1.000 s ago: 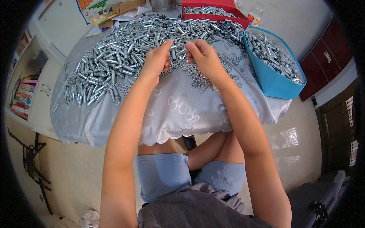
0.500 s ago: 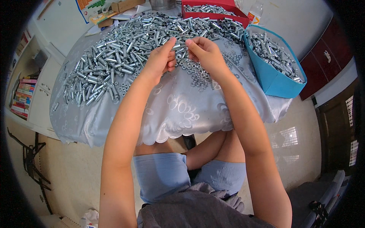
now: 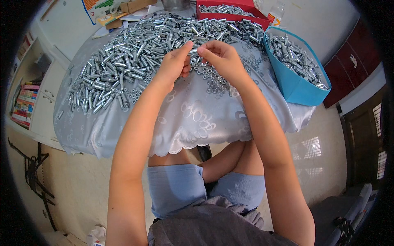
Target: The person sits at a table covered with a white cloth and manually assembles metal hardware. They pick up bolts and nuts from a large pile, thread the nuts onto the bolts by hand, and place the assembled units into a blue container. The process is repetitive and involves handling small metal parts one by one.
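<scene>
Over the near side of the metal pile, my left hand (image 3: pixel 174 65) is closed with its thumb up, gripping a shiny sleeve anchor bolt (image 3: pixel 193 51). Facing it, my right hand (image 3: pixel 223 60) pinches thumb and forefinger at the bolt's right end; any small piece in that pinch is hidden by the fingers. Beneath and beyond both hands spreads a big heap of silvery sleeve anchors (image 3: pixel 119 65). Loose hex nuts (image 3: pixel 215 82) lie on the cloth just below my right hand, with flat washers (image 3: pixel 252 61) farther right.
A blue fabric bin (image 3: pixel 301 88) full of anchors stands at the table's right edge. Behind the heap are a red box (image 3: pixel 232 12) of metal parts, a plastic bottle (image 3: pixel 276 14) and a cardboard box (image 3: pixel 137 5). A silvery tablecloth (image 3: pixel 193 119) hangs over my knees.
My hands have drawn closer together, the right fingertips shifting left to the bolt's end. The left hand has moved slightly right. Heap and bin look the same.
</scene>
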Tool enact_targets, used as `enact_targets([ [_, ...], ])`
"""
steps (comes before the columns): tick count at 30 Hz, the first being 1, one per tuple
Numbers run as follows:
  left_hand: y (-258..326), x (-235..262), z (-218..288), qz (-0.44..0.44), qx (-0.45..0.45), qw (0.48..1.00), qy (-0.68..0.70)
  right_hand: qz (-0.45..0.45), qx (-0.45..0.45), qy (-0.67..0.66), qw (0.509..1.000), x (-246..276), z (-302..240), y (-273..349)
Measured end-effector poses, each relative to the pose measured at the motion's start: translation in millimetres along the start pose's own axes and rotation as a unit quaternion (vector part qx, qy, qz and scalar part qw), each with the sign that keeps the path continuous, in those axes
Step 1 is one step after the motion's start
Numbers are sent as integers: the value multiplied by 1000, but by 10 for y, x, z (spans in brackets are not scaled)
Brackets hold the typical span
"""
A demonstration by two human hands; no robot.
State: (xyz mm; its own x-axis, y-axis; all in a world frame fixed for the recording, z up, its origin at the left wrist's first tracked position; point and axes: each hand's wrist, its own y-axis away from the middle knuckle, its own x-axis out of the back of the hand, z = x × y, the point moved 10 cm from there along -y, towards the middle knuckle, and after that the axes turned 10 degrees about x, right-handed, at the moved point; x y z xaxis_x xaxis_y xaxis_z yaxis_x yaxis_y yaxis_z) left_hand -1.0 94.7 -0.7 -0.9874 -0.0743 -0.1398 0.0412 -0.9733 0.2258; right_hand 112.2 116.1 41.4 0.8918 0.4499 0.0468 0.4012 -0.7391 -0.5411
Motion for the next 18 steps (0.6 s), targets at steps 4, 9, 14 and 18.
enact_targets([
  [4,-46,32,-28,-13,8,998,53,24,20,6,999,50,-42,-21],
  [9,-72,85,-27,-5,8,998,65,-20,-15,73,997,55,13,1],
  [14,-77,136,-16,5,2,998,67,-138,15,330,934,0,46,55],
  [18,-69,93,-2,-6,-1,997,71,-190,-6,447,874,139,109,105],
])
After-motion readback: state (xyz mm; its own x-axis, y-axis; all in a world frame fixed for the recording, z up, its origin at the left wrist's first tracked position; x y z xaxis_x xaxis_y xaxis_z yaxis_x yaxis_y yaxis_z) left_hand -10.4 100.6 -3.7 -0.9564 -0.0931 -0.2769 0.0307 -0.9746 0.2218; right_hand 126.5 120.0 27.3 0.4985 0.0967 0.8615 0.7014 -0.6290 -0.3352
